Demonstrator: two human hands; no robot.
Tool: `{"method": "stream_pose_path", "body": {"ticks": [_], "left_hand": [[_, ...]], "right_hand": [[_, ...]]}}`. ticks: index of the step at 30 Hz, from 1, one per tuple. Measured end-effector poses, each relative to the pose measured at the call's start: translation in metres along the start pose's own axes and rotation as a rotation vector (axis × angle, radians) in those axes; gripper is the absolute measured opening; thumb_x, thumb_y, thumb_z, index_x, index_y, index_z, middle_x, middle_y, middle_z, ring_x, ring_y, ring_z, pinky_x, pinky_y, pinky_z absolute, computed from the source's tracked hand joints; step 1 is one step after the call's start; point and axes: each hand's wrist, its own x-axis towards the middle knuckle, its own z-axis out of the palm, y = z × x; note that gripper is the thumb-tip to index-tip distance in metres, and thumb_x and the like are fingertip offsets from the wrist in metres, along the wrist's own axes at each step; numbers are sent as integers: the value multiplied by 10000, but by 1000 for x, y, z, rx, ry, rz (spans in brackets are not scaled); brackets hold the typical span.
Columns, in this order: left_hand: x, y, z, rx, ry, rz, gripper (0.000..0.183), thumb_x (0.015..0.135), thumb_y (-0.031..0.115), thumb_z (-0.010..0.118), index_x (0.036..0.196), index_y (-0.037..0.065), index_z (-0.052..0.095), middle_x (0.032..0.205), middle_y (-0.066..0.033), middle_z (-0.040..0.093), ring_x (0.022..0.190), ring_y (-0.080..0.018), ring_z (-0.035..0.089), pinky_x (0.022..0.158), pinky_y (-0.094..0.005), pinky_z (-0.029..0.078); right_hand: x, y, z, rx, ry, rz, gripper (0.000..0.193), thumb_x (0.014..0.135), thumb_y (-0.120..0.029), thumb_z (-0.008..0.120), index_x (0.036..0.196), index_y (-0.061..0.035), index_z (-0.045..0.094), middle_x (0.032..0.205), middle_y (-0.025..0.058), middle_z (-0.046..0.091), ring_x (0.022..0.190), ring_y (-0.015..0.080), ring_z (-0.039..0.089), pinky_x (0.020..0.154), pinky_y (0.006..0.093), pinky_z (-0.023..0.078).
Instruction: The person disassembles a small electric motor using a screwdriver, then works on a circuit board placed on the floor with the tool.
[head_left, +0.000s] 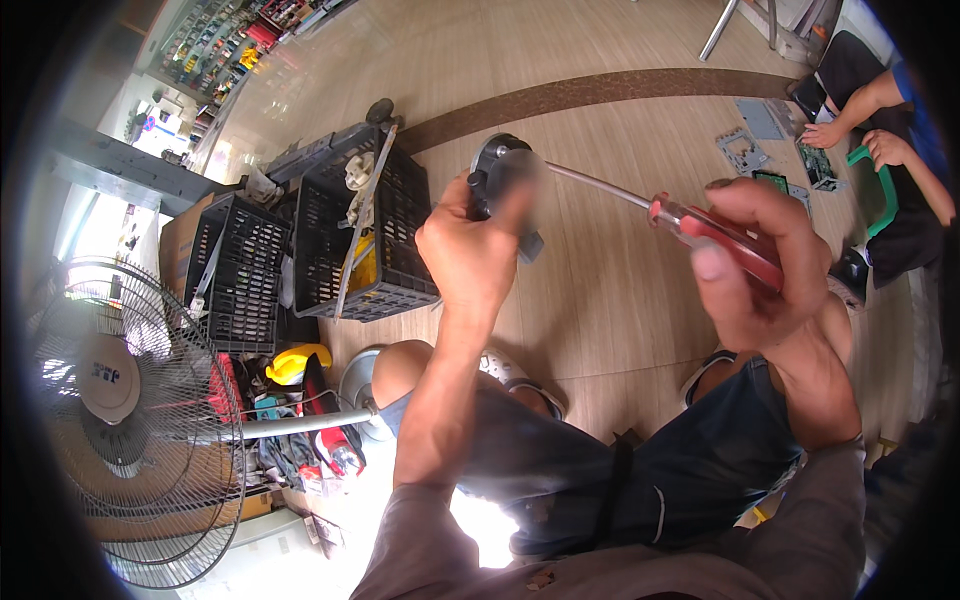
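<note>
My left hand [470, 245] is closed round a small round black device [492, 160] with a metal part on its face; a blurred patch hides some of it, so its kind cannot be told. In my right hand [770, 260] is a screwdriver [690, 222] with a red and clear handle, its fingers wrapped round the grip. The long metal shaft points left, and its tip meets or lies very near the device's right edge. Both hands are raised above the floor, in front of my knees.
Black plastic crates [385, 265] with loose parts stand at the left, behind a floor fan [110, 380]. At the right another person's hands [885, 150] are near a green circuit board [820, 165] and a green frame [880, 190]. Metal plates [742, 150] lie on the tiled floor [600, 320].
</note>
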Motion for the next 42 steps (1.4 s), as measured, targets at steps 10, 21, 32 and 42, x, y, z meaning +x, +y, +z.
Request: {"method": "stream_pose_path", "body": {"ticks": [10, 21, 32, 42], "left_hand": [[3, -8, 3, -5, 20, 35, 382, 738, 273, 864, 988, 12, 742, 707, -96, 720, 616, -144, 685, 606, -302, 535], [3, -6, 2, -10, 20, 35, 368, 753, 270, 853, 968, -5, 737, 697, -98, 715, 608, -139, 677, 597, -305, 529], [5, -11, 2, -7, 26, 33, 354, 739, 271, 856, 947, 10, 737, 680, -112, 699, 591, -155, 668, 593, -318, 526], [3, -8, 2, -13, 21, 36, 338, 754, 279, 871, 905, 8, 738, 644, -96, 690, 560, -133, 643, 559, -310, 508]], "right_hand": [[1, 0, 0, -10, 2, 83, 252, 827, -68, 729, 1038, 47, 653, 628, 35, 606, 486, 80, 546, 461, 211, 422], [3, 1, 2, 0, 20, -66, 285, 826, -55, 728, 1078, 49, 646, 613, 24, 609, 474, 64, 510, 442, 215, 393], [3, -4, -3, -11, -51, 36, 280, 837, -59, 715, 1079, 58, 636, 667, 55, 649, 533, 98, 602, 489, 217, 465], [2, -1, 4, 16, 48, 9, 265, 830, -68, 736, 1051, 50, 650, 720, 69, 668, 547, 107, 620, 505, 224, 487]]}}
